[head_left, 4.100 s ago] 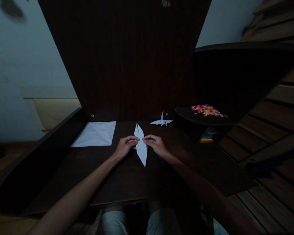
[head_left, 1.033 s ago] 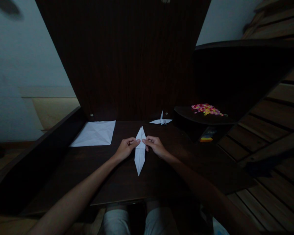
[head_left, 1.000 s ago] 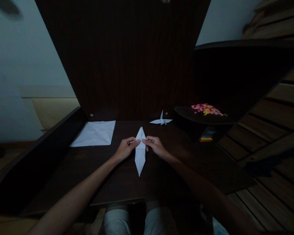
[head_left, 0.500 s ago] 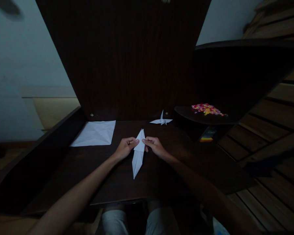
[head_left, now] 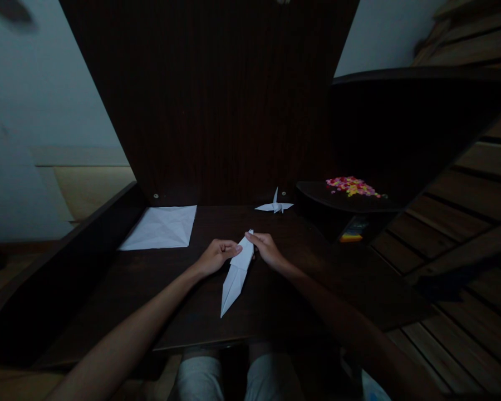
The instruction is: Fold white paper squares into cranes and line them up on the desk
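A long, narrow piece of folded white paper (head_left: pixel 235 278) is held above the dark desk, its sharp point turned toward me and to the left. My left hand (head_left: pixel 218 256) pinches its left edge, thumb on top. At the upper end, my right hand (head_left: pixel 266 249) grips the paper with the thumb near the narrow tip; its other fingers are mostly hidden beneath. Behind the hands, a finished-looking white paper crane (head_left: pixel 276 206) stands by the back panel. Off to the left lies a creased white paper sheet (head_left: pixel 162 227).
The dark wooden desk (head_left: pixel 183 317) has a raised side board (head_left: pixel 67 262) on the left. On the right, a small shelf (head_left: pixel 313 192) carries a pile of colourful small pieces (head_left: pixel 353 186). Below it sits an item with a yellow-orange edge (head_left: pixel 351 237). Wooden slats (head_left: pixel 476 234) lie further right.
The folded paper has tilted, its near point shifting left and toward me. My right hand's thumb has moved up to the far tip, which now looks shorter and blunter.
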Available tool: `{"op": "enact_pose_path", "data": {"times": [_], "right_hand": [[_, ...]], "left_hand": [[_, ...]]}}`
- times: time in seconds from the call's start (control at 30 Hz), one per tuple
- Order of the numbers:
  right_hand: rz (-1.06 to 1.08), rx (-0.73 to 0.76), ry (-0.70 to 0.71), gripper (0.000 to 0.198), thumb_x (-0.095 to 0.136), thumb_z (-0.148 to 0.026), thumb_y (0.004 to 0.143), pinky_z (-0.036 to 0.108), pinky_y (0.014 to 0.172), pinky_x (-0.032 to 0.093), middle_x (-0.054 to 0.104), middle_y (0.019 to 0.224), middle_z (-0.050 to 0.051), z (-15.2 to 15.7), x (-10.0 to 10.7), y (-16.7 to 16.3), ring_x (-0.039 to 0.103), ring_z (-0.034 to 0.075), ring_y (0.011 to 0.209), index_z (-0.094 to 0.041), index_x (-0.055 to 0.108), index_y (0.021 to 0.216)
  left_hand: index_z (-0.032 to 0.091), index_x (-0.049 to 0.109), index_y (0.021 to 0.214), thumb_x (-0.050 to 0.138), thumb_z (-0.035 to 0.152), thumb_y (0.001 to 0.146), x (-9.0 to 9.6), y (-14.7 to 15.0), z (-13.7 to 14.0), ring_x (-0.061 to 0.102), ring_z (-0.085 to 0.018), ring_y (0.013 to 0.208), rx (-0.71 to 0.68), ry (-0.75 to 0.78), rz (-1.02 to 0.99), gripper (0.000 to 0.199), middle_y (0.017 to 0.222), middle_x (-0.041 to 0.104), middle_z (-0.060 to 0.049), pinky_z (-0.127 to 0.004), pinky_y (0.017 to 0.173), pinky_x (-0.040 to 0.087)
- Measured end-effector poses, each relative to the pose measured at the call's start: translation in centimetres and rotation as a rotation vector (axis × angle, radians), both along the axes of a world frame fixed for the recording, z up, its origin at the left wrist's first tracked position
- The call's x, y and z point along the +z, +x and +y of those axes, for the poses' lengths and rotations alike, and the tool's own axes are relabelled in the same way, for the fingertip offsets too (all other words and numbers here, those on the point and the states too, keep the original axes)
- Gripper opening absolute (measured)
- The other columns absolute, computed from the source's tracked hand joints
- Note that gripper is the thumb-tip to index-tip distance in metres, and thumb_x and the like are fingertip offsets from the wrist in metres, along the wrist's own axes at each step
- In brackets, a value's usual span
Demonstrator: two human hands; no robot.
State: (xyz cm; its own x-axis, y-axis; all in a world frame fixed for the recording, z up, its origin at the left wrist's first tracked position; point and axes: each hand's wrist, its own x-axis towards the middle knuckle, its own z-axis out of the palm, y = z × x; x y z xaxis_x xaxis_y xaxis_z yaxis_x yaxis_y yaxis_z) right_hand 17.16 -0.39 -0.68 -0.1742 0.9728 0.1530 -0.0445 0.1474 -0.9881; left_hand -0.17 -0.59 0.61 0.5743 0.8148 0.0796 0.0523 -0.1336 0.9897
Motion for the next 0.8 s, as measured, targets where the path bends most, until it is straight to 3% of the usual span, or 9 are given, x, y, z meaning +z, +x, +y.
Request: {"op": "enact_pose_path", "data": {"times": [0.17, 0.4, 0.67, 0.8], "right_hand": [[0.024, 0.000, -0.018, 0.048, 0.058, -0.062, 0.069, 0.021, 0.035, 0.034, 0.049, 0.047, -0.003, -0.1, 0.1, -0.1, 0.044, 0.008, 0.039, -0.017, 0.053, 0.056], [-0.121, 0.172, -0.007, 0.040, 0.060, -0.054, 0.073, 0.019, 0.038, 0.034, 0.055, 0.048, -0.003, -0.2, 0.1, 0.0, 0.046, 0.007, 0.038, -0.016, 0.055, 0.059], [-0.091, 0.185, 0.026, 0.043, 0.054, -0.055, 0.077, 0.020, 0.040, 0.035, 0.055, 0.047, -0.002, -0.2, -0.1, 0.0, 0.047, 0.008, 0.038, -0.016, 0.055, 0.058], [-0.089, 0.162, 0.047, 0.044, 0.053, -0.056, 0.077, 0.020, 0.039, 0.035, 0.053, 0.047, -0.003, -0.3, -0.1, -0.1, 0.046, 0.008, 0.038, -0.016, 0.055, 0.061]], "left_hand": [[0.012, 0.068, 0.074, 0.062, 0.045, 0.075, -0.2, 0.0, 0.1, 0.056, -0.014, 0.060, 0.045, 0.007, -0.010, 0.034, 0.068, 0.065, -0.004, -0.023, 0.057, 0.040], [0.012, 0.066, 0.072, 0.065, 0.046, 0.072, -0.9, -0.1, 0.9, 0.053, -0.013, 0.058, 0.247, 0.044, -0.090, 0.034, 0.062, 0.062, -0.001, -0.023, 0.056, 0.039], [0.012, 0.066, 0.073, 0.063, 0.045, 0.073, -0.8, 0.0, 0.9, 0.057, -0.014, 0.061, 0.229, 0.011, -0.120, 0.033, 0.067, 0.065, -0.003, -0.024, 0.060, 0.043], [0.014, 0.059, 0.090, 0.064, 0.042, 0.074, -1.1, 0.3, 0.8, 0.057, -0.013, 0.056, 0.233, -0.013, -0.138, 0.033, 0.062, 0.062, 0.000, -0.024, 0.057, 0.044]]}}
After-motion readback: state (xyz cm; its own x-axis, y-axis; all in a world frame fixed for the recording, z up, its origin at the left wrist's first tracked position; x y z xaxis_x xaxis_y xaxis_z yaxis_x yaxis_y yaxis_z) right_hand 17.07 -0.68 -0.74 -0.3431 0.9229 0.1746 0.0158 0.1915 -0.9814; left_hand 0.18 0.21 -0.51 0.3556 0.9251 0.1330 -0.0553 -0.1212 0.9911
